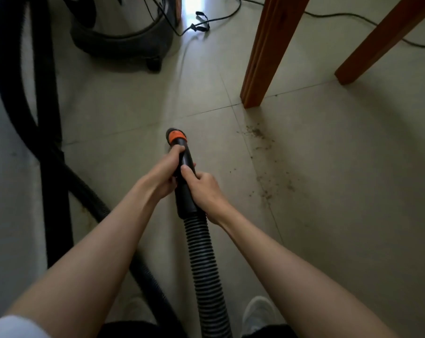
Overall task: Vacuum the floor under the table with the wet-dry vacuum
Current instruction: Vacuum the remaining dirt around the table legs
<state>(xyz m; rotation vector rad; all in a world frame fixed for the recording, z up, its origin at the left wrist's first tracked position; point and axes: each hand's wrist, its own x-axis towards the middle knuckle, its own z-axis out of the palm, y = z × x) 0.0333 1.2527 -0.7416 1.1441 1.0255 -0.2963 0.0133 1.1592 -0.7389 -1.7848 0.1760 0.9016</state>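
Both hands hold the black hose handle (185,189) of the wet-dry vacuum. My left hand (166,170) grips it near the orange collar (176,136), and my right hand (202,189) grips it just behind, thumb along the top. The nozzle tip points at the tiled floor left of a wooden table leg (267,52). A ribbed black hose (204,262) runs back from the handle toward my feet. Brown dirt crumbs (257,134) lie scattered on the tile to the right of the nozzle, near the leg's foot.
The steel vacuum canister (123,28) on castors stands at the top left. Loops of black hose (18,98) lie along the left side. A second wooden leg (382,40) slants at the top right. A black power cord (206,23) trails across the far floor.
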